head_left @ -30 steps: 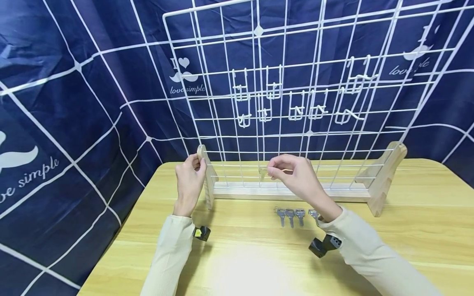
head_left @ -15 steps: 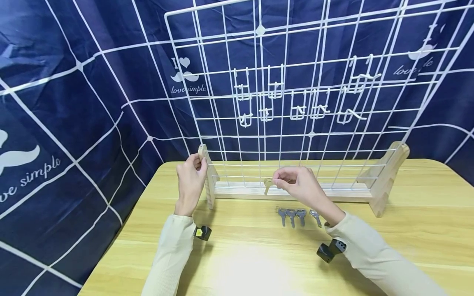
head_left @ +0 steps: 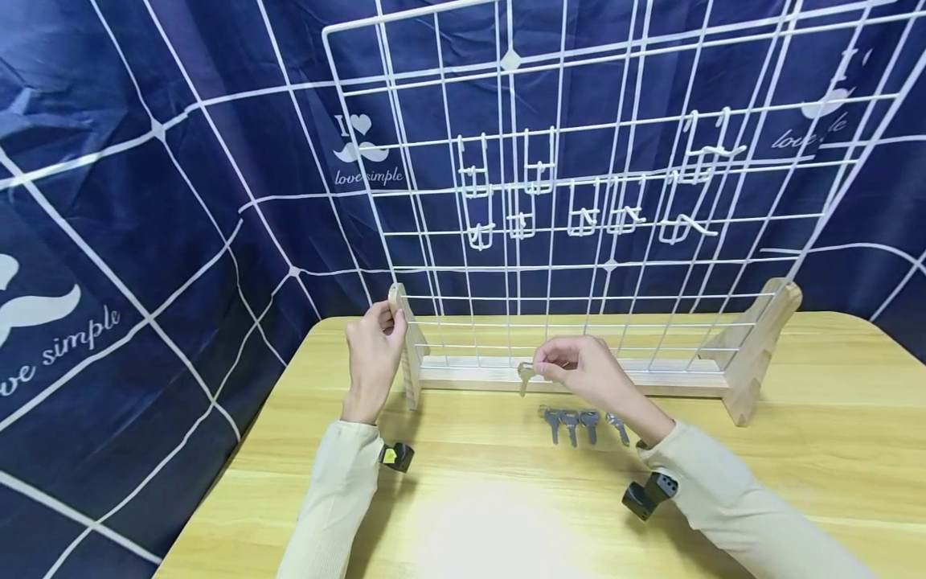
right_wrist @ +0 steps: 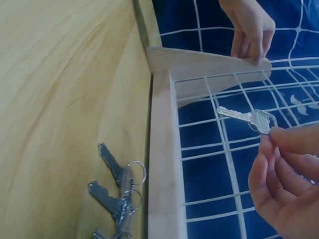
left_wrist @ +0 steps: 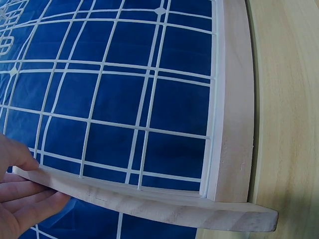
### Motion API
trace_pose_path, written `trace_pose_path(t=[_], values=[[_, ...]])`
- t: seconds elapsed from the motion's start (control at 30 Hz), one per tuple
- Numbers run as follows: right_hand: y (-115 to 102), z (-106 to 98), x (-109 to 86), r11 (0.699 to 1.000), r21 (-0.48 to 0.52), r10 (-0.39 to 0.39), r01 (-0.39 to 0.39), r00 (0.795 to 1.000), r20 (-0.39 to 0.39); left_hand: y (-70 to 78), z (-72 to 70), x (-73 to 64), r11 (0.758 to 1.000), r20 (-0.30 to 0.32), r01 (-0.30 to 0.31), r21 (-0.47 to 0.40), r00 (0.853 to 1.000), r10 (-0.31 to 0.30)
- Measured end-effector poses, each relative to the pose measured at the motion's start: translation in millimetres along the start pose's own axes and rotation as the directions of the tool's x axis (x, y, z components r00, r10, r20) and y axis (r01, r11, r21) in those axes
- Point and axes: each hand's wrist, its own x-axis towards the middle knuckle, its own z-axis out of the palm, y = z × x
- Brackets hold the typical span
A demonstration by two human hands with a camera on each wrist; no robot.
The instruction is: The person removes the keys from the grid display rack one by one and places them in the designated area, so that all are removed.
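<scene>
In the head view my right hand [head_left: 582, 366] pinches a key [head_left: 526, 376] that hangs blade down in front of the rack's lower wires. The right wrist view shows this key [right_wrist: 249, 118] with a small ring at its head, between thumb and fingers. My left hand [head_left: 372, 354] grips the upper end of the rack's left wooden foot [head_left: 408, 354]; in the left wrist view its thumb and fingers lie on either side of that wood [left_wrist: 149, 206]. Several more keys [head_left: 570, 425] lie in a row on the table before the rack, some with rings visible.
A white wire grid [head_left: 550, 297] leans back above a wooden base [head_left: 463, 376], with a right wooden foot [head_left: 760, 346]. Several white wire hooks [head_left: 538, 173] hang on its middle rows. Blue cloth [head_left: 181, 241] with white lines stands behind and left of the wooden table [head_left: 477, 466].
My right hand has come down and slightly right, away from the grid's lower wires, with the key still pinched. My left hand stays on the wooden foot.
</scene>
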Motion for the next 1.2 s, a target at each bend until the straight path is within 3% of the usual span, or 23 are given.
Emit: trace_pose_path(t=[0.27,0.6,0.97,1.2], values=[[9.1,2.7,0.9,0.999,0.026,0.027,-0.029,0.996,0.08,0.1,-0.3,0.3,1.0,0.002,-0.003,0.008,1.0,0.003],[20.0,7.0,2.1,1.0,0.03,0.005,-0.009,0.991,0.134,-1.1,-0.6,0.3,1.0,0.001,-0.004,0.004,1.0,0.004],[34.3,17.3,3.8,0.991,0.083,0.082,-0.101,0.974,0.209,-2.2,0.4,0.5,1.0,0.005,0.005,0.002,1.0,-0.005],[36.1,22.6,5.9,0.989,0.035,0.134,-0.146,0.963,0.234,-2.6,0.4,1.0,1.0,0.005,0.007,0.006,1.0,-0.007]])
